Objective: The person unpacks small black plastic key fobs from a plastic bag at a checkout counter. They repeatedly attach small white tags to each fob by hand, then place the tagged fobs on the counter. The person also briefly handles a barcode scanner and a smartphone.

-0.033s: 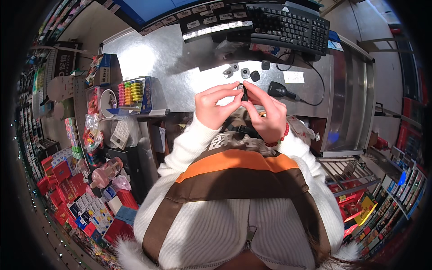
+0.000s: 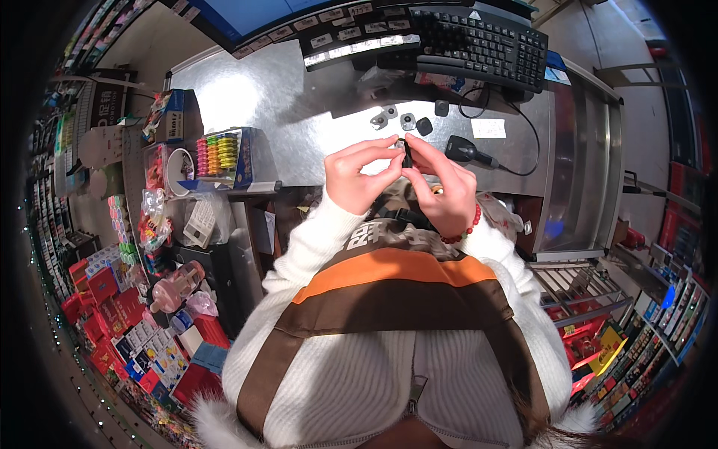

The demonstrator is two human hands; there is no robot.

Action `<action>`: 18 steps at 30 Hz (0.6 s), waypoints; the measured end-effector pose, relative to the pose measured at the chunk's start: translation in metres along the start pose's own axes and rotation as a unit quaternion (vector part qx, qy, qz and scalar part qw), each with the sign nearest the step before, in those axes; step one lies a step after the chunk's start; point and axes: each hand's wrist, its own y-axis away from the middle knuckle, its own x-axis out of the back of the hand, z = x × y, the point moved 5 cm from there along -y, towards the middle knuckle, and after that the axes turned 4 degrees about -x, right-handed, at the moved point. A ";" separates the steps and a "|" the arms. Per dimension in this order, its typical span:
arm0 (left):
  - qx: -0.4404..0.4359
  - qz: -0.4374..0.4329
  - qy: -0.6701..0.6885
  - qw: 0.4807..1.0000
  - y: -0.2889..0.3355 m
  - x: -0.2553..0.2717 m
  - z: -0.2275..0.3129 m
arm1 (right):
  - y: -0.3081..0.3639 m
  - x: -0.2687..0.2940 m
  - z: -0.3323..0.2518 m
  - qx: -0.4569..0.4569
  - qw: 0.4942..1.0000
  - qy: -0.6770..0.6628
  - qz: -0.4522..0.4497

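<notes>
**A left hand (image 2: 355, 176) and a right hand (image 2: 449, 196) are sharing one little dark piece (image 2: 407, 154)**

The big shiny table (image 2: 292, 142) is stretching out in front of the person. Two white sleeves (image 2: 301, 243) are pointing up toward it from below and leaning in toward the middle. A black keyboard (image 2: 482, 52) is sitting at the far side, toward the right.

Both hands are meeting over the near part of the table, fingertips almost touching. Each one is making a small pinch, with its thumb and pointer finger nearly together and the dark piece in between. The other fingers are mostly hiding, so I am not able to tell how they are curling.

A black scanner (image 2: 461, 149) is lying just right of the hands, and a white paper slip (image 2: 488, 128) is resting beyond it. A red bead bracelet (image 2: 476, 217) is circling the right wrist.

Some small dark and grey pieces (image 2: 424, 126) are lying loose just past the fingertips. The smallest bit of the story is the held piece: it is standing on edge. The work is looking partway to me, with one piece up and others lying down. Whether those are waiting or finished is not showing.
</notes>
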 end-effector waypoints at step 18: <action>0.091 -0.054 0.080 0.991 0.003 -0.007 -0.015 | 0.007 0.002 0.006 -0.022 1.000 -0.010 -0.006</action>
